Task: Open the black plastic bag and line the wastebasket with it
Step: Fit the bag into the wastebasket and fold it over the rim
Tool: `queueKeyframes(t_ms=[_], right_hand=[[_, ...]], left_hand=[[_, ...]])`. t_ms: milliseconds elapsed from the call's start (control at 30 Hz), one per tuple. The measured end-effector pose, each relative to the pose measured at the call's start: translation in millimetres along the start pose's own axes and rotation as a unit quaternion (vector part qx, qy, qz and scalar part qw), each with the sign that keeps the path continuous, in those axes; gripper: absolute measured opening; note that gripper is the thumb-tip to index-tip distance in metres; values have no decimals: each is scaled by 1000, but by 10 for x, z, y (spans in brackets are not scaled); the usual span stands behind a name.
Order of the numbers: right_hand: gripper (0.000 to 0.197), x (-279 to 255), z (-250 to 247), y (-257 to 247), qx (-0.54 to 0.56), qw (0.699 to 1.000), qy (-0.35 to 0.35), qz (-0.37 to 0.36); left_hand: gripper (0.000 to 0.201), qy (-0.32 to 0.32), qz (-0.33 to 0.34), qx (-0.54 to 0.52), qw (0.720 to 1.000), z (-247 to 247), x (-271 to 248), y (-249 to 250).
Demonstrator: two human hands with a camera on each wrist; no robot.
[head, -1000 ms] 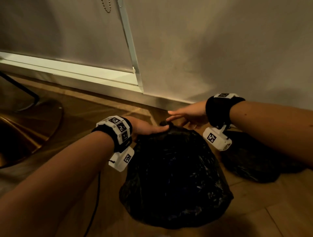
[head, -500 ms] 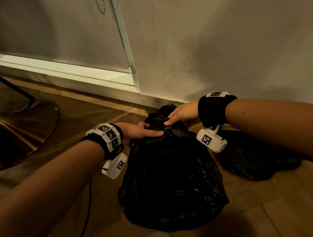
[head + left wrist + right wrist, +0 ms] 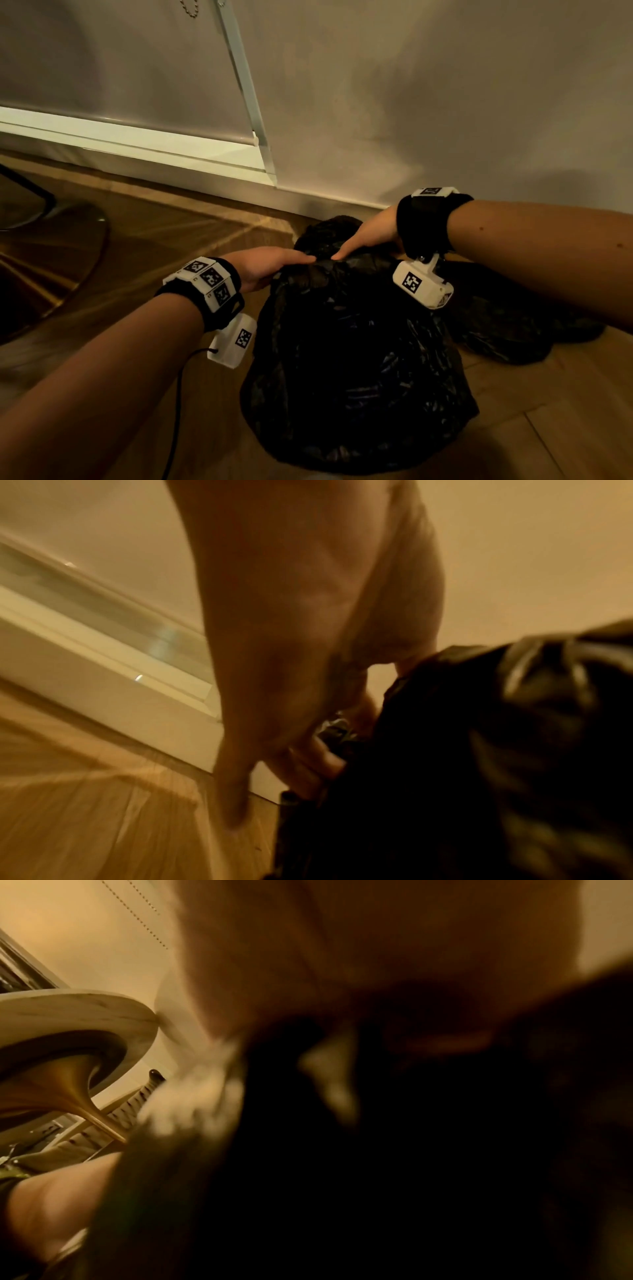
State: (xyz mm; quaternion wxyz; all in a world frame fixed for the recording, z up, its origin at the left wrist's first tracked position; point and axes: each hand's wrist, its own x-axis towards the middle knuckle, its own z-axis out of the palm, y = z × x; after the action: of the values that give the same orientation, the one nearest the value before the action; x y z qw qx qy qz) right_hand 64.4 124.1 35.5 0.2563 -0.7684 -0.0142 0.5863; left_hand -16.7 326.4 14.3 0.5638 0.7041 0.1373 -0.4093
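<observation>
At centre frame the black plastic bag [image 3: 356, 359] bulges upward from the wooden floor [image 3: 144, 240] near the wall. The left hand [image 3: 265, 265] and right hand [image 3: 371, 231] meet on its top; the left wrist view shows left fingers [image 3: 308, 761] gripping plastic. Whether the right fingers grip cannot be told.

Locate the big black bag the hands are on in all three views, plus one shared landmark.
Head: black bag fills centre-bottom, standing on the wood floor; left hand and right hand meet at its top.
Left wrist: right half of the picture, fingers against its edge.
Right wrist: dark blurred mass, centre to lower right; details unreadable.
Shared landmark: the pale wall, top right in left wrist, upper left in right wrist.
</observation>
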Motion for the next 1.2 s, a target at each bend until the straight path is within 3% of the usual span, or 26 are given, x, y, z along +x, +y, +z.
queueKeyframes(t_ms=[100, 167, 233, 300, 367, 433, 500, 533, 633, 733, 967, 1133, 1200], right_hand=[[53, 38, 4, 17, 24, 1000, -15, -6], [52, 72, 11, -13, 48, 999, -11, -21], [54, 110, -16, -34, 59, 998, -4, -31], [74, 118, -24, -55, 30, 999, 5, -37], [98, 149, -46, -63, -20, 998, 48, -44], [103, 158, -69, -46, -55, 993, 91, -53], [96, 137, -79, -15, -34, 999, 17, -13], [83, 124, -77, 11, -12, 1000, -9, 0], [46, 70, -69, 45, 58, 998, 2, -25], [28, 79, -67, 74, 113, 992, -2, -53], [59, 224, -47, 171, 70, 995, -68, -27], [69, 65, -77, 357, 15, 1000, -11, -20], [69, -38, -81, 476, 42, 998, -45, -21]], left_hand=[[75, 48, 21, 11, 999, -7, 62, 19], [89, 28, 43, -5, 999, 4, 75, 52], [73, -18, 22, 8, 1000, 30, 64, 87], [47, -31, -13, 39, 999, 44, 41, 103], [43, -12, -23, 39, 999, 19, 64, 87], [44, 0, -23, 12, 1000, 12, 85, 67], [48, 0, -37, -9, 999, 11, 100, 45], [50, -5, -49, -10, 999, 15, 100, 39], [53, -14, -80, -5, 997, 31, 71, 38], [51, -17, -81, -5, 997, 51, 79, 30], [43, 45, -48, 10, 998, 21, 134, -39], [48, 36, -79, 42, 995, -16, 118, -50], [52, 36, -96, 43, 994, -38, 125, -66]])
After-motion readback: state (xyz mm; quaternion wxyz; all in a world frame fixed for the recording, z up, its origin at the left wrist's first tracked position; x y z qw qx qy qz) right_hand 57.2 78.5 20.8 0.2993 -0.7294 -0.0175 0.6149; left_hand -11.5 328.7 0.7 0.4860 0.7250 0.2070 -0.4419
